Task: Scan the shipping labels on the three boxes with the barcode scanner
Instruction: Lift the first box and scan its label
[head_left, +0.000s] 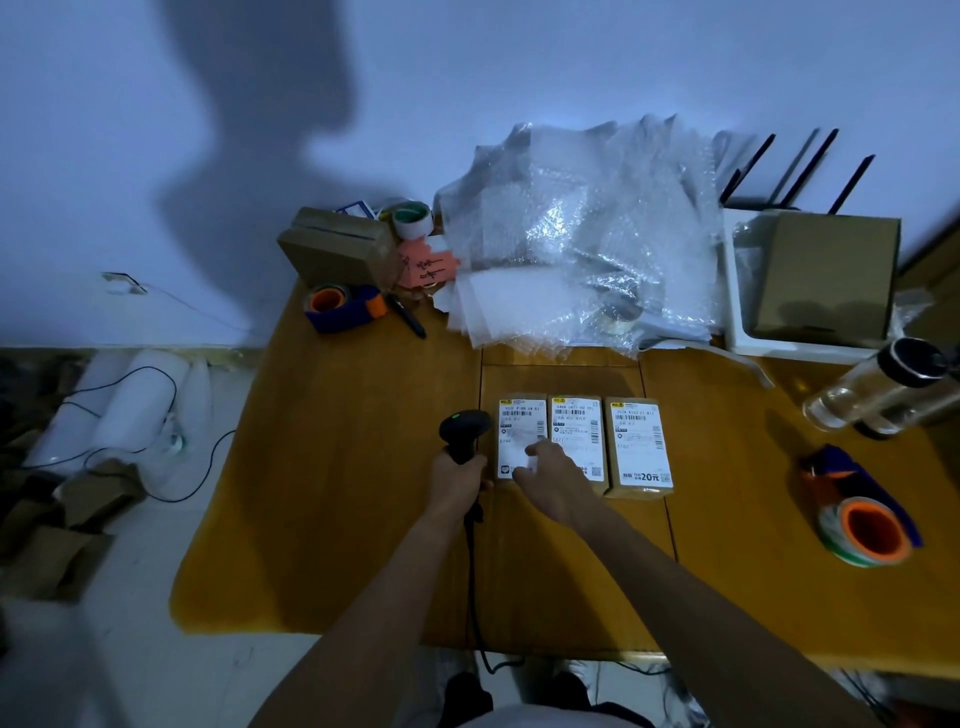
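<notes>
Three small cardboard boxes lie side by side on the yellow table (337, 493), each with a white shipping label on top: the left box (517, 423), the middle box (575, 423) and the right box (638, 447). My left hand (457, 480) grips the handle of the black barcode scanner (464, 428), which stands just left of the left box with a green light on its head. My right hand (553, 480) rests on the near ends of the left and middle boxes, fingers on the left box's label. The scanner's cable runs down off the table's front edge.
A pile of bubble wrap (582, 234) fills the back of the table. Tape dispensers sit at the back left (345, 306) and the near right (862, 514). A clear bottle (878, 387) lies at right, by a white tray (737, 322) with a carton. Cardboard boxes (337, 249) stand at the back left.
</notes>
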